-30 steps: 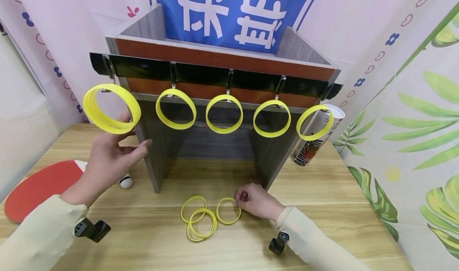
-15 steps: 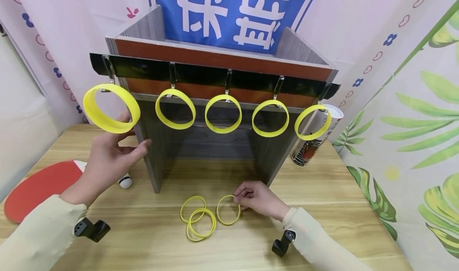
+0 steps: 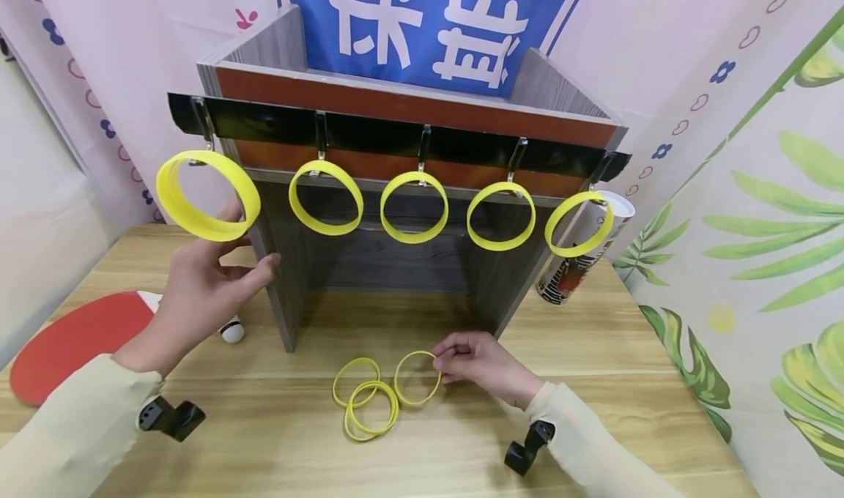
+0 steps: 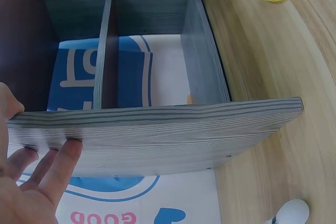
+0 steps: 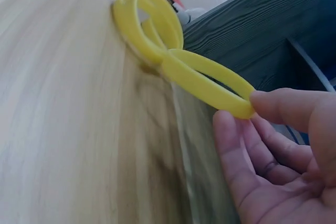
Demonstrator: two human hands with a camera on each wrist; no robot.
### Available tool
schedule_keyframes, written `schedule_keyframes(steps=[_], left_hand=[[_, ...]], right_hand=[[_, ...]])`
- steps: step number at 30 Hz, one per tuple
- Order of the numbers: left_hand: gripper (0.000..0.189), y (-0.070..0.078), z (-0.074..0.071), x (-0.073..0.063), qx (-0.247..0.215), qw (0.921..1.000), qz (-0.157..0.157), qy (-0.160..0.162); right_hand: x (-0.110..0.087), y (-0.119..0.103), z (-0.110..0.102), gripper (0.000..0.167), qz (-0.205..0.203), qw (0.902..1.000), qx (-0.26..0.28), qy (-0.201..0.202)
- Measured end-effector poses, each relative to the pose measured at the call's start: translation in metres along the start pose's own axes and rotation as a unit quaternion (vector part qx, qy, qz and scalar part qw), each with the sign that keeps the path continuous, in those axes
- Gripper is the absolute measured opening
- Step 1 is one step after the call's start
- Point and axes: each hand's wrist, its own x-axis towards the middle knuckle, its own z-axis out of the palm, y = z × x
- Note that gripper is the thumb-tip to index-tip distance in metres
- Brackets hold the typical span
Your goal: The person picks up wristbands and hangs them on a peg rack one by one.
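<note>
In the head view my left hand [image 3: 204, 274] grips the front edge of the grey wooden shelf's left side panel [image 3: 273, 304]. The left wrist view shows the thumb at one face of that panel [image 4: 147, 145] and the fingertips on the other. My right hand [image 3: 481, 362] pinches a yellow silicone wristband [image 5: 194, 83] between thumb and fingers, its held side raised over the table. Beside it, several more yellow wristbands [image 5: 123, 22] lie overlapping on the wood. Along the shelf front, yellow wristbands [image 3: 414, 239] hang from hooks on a black strip [image 3: 372, 130].
A red table tennis bat [image 3: 79, 344] lies at the left, with a shuttlecock [image 3: 232, 332] near the shelf's left side. A printed tube [image 3: 568, 274] stands to the right of the shelf. Patterned cloth hangs behind the wooden table [image 3: 264, 439].
The right hand has shifted slightly right and its wristband has risen and tilted up from the table. The left hand keeps its grip on the shelf.
</note>
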Motion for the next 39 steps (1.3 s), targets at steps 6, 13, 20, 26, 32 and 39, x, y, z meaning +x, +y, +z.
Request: schedule_keyframes(steps=[6,13,20,26,32,39], left_hand=[[0.082,0.000,0.000,0.000,0.000,1.0000,-0.002,-0.002],[0.084,-0.001,0.001,0.001,0.006,1.0000,-0.001,0.001],[0.088,-0.001,0.002,0.000,0.000,1.0000,-0.004,-0.003],[0.087,-0.001,-0.001,-0.001,0.005,1.0000,-0.004,-0.002],[0.082,-0.003,-0.001,-0.004,0.000,0.9999,-0.014,0.001],[0.086,0.000,0.000,0.001,-0.005,1.0000,0.006,0.000]], right_hand=[[-0.004,-0.013,0.005,0.045,-0.015,0.9993,0.033,0.003],[-0.011,-0.035,0.019,0.041,-0.045,0.9984,0.032,0.006],[-0.019,-0.064,0.037,0.036,-0.106,0.9933,0.043,0.011],[-0.024,-0.094,0.056,0.037,-0.173,0.9810,0.087,0.014],[-0.027,-0.131,0.071,0.035,-0.211,0.9705,0.115,0.026],[-0.024,-0.165,0.081,0.021,-0.278,0.9505,0.126,0.056]])
